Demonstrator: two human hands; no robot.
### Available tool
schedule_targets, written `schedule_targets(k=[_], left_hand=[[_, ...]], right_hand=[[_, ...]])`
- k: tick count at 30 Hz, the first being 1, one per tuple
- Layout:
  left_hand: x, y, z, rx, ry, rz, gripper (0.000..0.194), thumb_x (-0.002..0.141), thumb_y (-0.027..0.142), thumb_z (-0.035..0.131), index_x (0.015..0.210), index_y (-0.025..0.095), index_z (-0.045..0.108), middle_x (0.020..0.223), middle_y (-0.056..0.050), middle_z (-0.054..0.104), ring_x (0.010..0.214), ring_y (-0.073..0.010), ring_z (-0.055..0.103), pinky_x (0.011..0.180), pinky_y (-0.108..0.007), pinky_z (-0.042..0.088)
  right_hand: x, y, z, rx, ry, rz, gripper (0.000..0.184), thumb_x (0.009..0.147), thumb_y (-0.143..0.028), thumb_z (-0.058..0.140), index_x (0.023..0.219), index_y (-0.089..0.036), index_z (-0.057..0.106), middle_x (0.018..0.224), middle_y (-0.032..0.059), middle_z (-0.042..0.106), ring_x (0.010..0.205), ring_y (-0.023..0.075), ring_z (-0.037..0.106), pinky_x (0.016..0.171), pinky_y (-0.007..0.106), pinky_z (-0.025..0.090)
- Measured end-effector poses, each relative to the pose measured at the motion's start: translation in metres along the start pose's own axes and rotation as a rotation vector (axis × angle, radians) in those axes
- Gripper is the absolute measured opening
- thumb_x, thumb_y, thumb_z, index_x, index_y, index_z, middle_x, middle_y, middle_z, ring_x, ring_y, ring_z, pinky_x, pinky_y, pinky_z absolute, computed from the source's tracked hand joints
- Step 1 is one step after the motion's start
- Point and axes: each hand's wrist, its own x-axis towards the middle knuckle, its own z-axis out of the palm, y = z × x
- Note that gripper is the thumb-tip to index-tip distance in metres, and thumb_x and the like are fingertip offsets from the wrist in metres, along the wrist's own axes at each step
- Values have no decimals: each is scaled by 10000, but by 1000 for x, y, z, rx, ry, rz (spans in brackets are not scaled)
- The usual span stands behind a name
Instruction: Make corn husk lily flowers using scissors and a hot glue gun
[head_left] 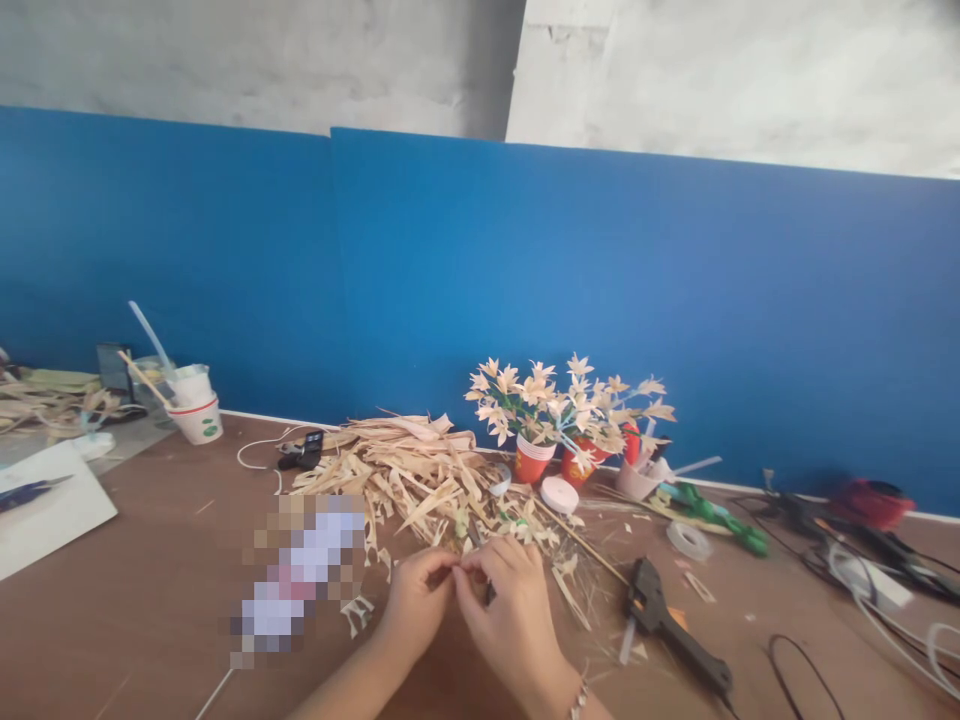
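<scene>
My left hand (417, 598) and my right hand (514, 598) meet low in the middle of the view, over the brown table. Thumb and fingers of both are pinched, and the tips touch or nearly touch. Whatever they pinch is too small to make out. A bit of something dark shows under my right hand's fingers, its kind unclear. Just beyond the fingertips spreads a heap of pale dried husk strips (405, 462). Small cut husk pieces (358, 612) lie to the left of my left hand.
Husk flowers (577, 400) stand in red paper cups (534, 462) behind the heap. A black glue gun (675, 625) lies at right, near a tape roll (688, 540) and tangled cables (862, 590). At left are a white cup (196, 418) and a blurred-out object (296, 580).
</scene>
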Motion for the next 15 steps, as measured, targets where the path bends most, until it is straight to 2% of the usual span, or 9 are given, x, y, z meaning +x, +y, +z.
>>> schedule_targets(k=[2, 4, 7, 11, 15], left_hand=[[2, 0, 0, -87, 5, -68, 109, 691, 181, 598, 677, 153, 703, 659, -44, 690, 639, -167, 617, 615, -234, 471], [4, 0, 1, -178, -14, -150, 88, 666, 211, 639, 650, 144, 693, 613, -35, 680, 588, -157, 607, 575, -230, 470], [5, 0, 2, -323, -133, -279, 120, 625, 248, 691, 596, 133, 671, 511, -11, 641, 486, -133, 571, 506, -225, 453], [2, 1, 4, -464, -293, -414, 190, 579, 297, 742, 581, 127, 656, 488, -1, 631, 452, -128, 568, 499, -244, 465], [-2, 3, 3, -460, -363, -448, 226, 577, 325, 746, 585, 119, 654, 505, -9, 640, 473, -133, 580, 524, -257, 474]], right_hand=[[2, 1, -5, 63, -20, -5, 86, 757, -113, 539, 750, -191, 574, 726, 11, 564, 725, 166, 499, 693, 298, 324], [6, 4, -11, 152, -61, -23, 171, 770, -94, 498, 877, -196, 582, 829, 36, 565, 804, 176, 509, 730, 302, 364], [14, 8, -21, 300, -182, -12, 284, 770, -87, 474, 1001, -209, 584, 1010, 71, 535, 969, 192, 493, 838, 322, 388], [21, 14, -31, 433, -378, 89, 194, 753, -96, 503, 812, -209, 649, 1032, 51, 543, 993, 180, 505, 885, 318, 381], [23, 16, -35, 479, -460, 152, 169, 720, -78, 526, 706, -189, 653, 879, 26, 594, 874, 153, 543, 821, 281, 391]])
